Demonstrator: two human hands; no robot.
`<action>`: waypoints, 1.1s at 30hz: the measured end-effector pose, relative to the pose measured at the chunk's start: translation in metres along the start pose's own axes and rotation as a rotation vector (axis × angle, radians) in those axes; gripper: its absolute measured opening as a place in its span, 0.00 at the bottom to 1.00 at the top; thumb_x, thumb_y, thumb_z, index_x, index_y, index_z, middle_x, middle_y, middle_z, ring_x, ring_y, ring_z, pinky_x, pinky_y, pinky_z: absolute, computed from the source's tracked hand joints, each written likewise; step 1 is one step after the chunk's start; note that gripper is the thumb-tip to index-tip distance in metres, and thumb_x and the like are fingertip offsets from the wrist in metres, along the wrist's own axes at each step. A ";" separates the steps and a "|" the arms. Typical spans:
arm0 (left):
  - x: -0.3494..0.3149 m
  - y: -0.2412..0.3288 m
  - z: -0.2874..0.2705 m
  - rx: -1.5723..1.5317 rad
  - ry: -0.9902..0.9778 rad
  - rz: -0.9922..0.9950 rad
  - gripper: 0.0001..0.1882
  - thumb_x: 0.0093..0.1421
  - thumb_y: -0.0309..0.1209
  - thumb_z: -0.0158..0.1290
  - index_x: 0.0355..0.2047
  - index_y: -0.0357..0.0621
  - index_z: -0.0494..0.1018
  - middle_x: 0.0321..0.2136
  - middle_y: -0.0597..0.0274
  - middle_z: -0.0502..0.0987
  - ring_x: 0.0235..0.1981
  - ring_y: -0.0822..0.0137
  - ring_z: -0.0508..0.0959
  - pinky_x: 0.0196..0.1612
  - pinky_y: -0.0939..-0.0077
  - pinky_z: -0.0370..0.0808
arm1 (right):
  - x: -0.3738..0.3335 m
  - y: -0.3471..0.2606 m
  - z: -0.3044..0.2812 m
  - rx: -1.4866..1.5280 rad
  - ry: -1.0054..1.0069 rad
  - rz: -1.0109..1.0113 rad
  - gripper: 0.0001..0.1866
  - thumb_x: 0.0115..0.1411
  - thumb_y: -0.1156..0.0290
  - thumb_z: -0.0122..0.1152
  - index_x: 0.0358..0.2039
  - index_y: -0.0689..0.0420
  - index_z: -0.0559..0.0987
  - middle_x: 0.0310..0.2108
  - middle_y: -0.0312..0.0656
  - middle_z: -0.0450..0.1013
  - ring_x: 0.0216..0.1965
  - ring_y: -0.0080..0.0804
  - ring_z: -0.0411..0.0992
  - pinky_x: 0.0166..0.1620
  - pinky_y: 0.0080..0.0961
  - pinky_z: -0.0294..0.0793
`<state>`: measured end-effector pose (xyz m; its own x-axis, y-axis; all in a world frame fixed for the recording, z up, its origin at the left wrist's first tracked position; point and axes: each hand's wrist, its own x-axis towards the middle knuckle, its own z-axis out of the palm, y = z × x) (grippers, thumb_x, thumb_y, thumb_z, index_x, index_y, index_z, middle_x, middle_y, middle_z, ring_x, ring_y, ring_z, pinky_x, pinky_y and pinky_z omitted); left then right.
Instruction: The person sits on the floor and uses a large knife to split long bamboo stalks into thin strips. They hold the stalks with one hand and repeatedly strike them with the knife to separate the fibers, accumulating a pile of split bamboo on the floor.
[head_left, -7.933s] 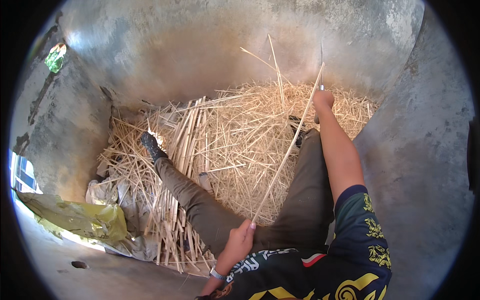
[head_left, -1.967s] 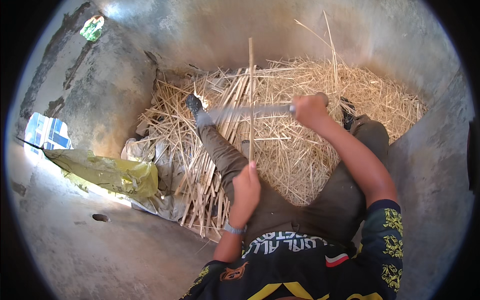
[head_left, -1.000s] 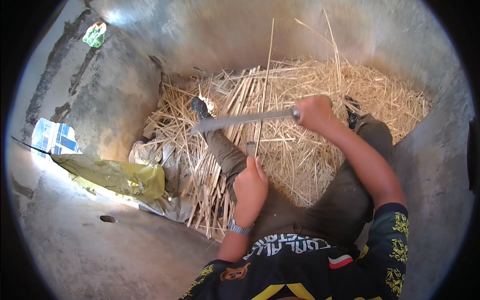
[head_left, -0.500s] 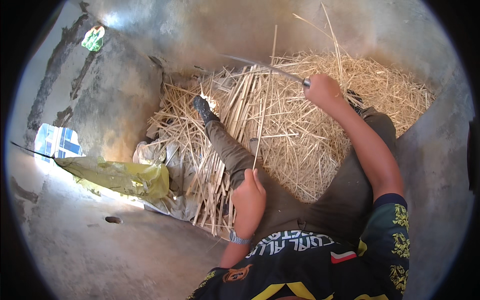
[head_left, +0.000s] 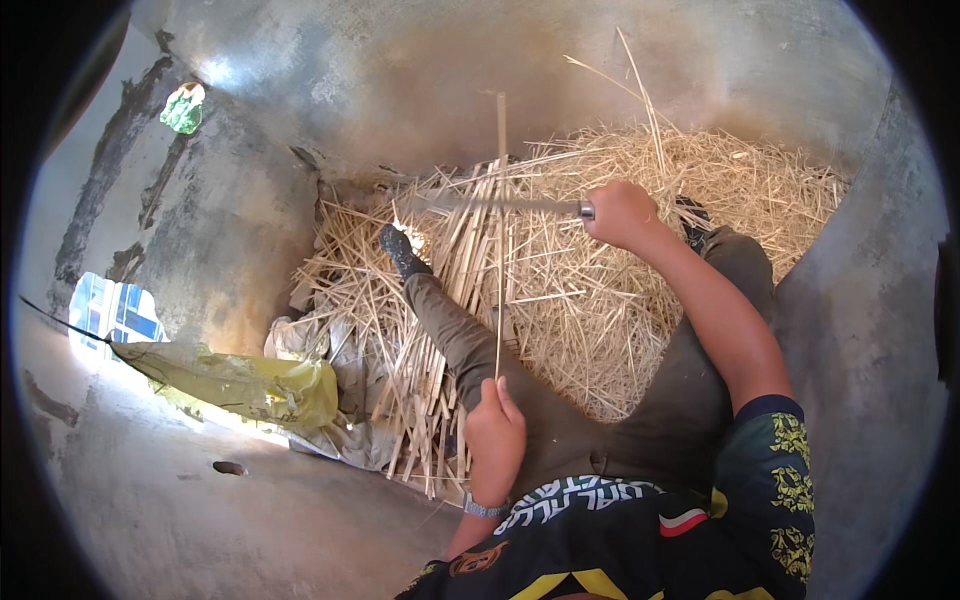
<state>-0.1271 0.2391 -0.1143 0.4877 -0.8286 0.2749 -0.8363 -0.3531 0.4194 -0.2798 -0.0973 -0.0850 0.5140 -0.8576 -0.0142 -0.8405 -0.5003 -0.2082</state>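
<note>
My left hand (head_left: 495,435), with a watch on its wrist, is closed round the lower end of a long, thin bamboo strip (head_left: 500,300). The strip points away from me over my left thigh, its far end reaching up against the wall. In my right hand (head_left: 622,215) is the handle of a long-bladed knife (head_left: 535,206). Its blade lies roughly level, pointing left, and is smeared by motion toward the tip. Blade and strip cross in the picture; whether they touch I cannot tell.
Between and beyond my outstretched legs lies a heap of pale shavings (head_left: 590,340). Split bamboo strips (head_left: 425,400) are piled about my left leg. A yellow sack (head_left: 290,385) hangs at the left near a wall opening. Grey walls (head_left: 400,75) enclose the place.
The knife has come nearer to me, its blade turning from slanted to almost level. The bamboo strip has swung from leaning right to nearly straight ahead. My left hand keeps its grip.
</note>
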 end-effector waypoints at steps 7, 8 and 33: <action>-0.007 -0.003 0.013 0.059 -0.041 0.077 0.15 0.73 0.36 0.47 0.29 0.43 0.67 0.14 0.44 0.71 0.17 0.39 0.74 0.19 0.47 0.66 | 0.006 0.037 -0.012 0.216 0.010 0.354 0.09 0.68 0.64 0.56 0.39 0.50 0.83 0.19 0.29 0.69 0.19 0.19 0.68 0.23 0.22 0.71; -0.007 -0.005 0.016 0.098 -0.038 0.094 0.14 0.73 0.36 0.47 0.30 0.44 0.67 0.14 0.44 0.71 0.17 0.39 0.74 0.19 0.47 0.66 | 0.006 0.035 -0.006 0.265 0.037 0.343 0.09 0.68 0.64 0.56 0.39 0.50 0.83 0.19 0.28 0.69 0.20 0.19 0.68 0.23 0.23 0.71; -0.001 -0.008 -0.018 0.196 -0.184 0.092 0.13 0.72 0.39 0.48 0.31 0.46 0.70 0.16 0.45 0.75 0.21 0.40 0.78 0.23 0.47 0.71 | 0.007 0.056 0.031 -0.038 0.042 0.269 0.15 0.61 0.59 0.64 0.41 0.57 0.83 0.31 0.43 0.81 0.32 0.36 0.80 0.35 0.35 0.78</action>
<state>-0.1162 0.2505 -0.1024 0.3683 -0.9199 0.1346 -0.9163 -0.3347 0.2197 -0.3180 -0.1278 -0.1270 0.2647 -0.9641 -0.0232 -0.9520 -0.2574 -0.1658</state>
